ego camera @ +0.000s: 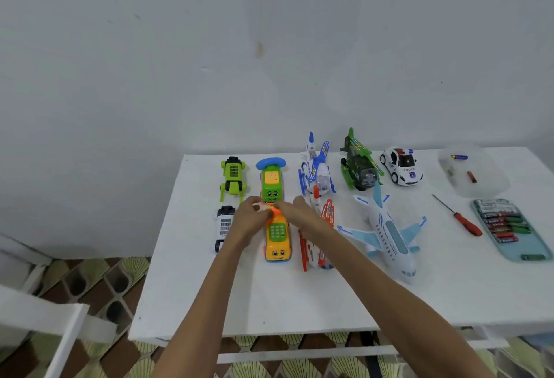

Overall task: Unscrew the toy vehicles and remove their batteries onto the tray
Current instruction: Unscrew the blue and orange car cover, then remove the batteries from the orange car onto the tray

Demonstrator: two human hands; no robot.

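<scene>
Here, in the head view, both hands meet at the far end of the yellow phone car (277,241), which stands on its wheels on the white worktop (269,296), smiling face nearest the person. The left hand (248,219) and right hand (297,213) each keep a pinching grip on its orange handset (275,212). Probably the toy is being picked up for opening. Next it needs turning over to bare its underside, and the red screwdriver (467,223), lying well apart beside the tray (518,250) of batteries (500,222), needs fetching.
</scene>
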